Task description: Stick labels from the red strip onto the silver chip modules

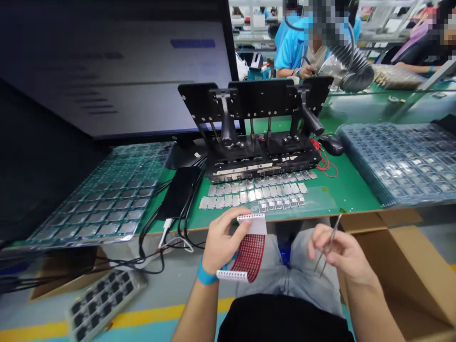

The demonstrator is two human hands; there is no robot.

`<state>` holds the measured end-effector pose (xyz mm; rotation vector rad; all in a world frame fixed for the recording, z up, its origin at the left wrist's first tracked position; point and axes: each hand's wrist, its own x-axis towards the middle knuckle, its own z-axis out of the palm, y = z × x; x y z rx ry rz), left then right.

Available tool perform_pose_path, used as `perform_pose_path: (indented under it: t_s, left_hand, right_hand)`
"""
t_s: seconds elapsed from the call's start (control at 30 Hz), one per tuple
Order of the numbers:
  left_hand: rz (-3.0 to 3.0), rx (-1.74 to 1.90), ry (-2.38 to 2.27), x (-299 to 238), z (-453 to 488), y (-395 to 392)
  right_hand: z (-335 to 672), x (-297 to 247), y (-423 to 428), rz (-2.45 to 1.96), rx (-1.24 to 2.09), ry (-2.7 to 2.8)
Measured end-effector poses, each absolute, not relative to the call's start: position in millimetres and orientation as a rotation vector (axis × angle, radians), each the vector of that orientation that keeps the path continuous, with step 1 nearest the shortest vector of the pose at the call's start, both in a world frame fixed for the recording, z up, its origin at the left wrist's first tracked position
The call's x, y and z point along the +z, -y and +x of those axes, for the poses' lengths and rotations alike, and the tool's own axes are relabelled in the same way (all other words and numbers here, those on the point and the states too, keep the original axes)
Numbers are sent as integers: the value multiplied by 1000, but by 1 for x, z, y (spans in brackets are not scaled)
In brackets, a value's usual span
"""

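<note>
Black shirt (283, 320) is filling the bottom edge of the frame. Above it, the left hand (224, 242) is closed around a red perforated strip (250, 256), fingers curling over its white upper end, with the strip's long axis running front to back. The right hand (342, 251) is pinching slim steel tweezers (329, 242), their tips angling down over the lap. Rows of small metal modules (252, 194) are lying just ahead on the bench (351, 190), nearer the left hand, with open green surface to their right.
</note>
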<state>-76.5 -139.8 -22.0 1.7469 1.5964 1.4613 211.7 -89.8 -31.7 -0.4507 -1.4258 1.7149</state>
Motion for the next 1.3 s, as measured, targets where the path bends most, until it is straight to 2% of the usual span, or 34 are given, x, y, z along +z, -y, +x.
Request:
perform_pose_path:
  t_s: [0.23,0.7,1.3]
  left_hand:
    - [1842,1374,-1601,-26,-74,121]
    - [1831,1323,-1684,-12,-60,102]
    - [1871,1255,-1661,-13,-64,104]
  right_hand:
    - [160,0,53,-545,1392,1172]
    - [92,-6,42,-733,1143,1145]
    - [95,-19,45,-641,1291,1239]
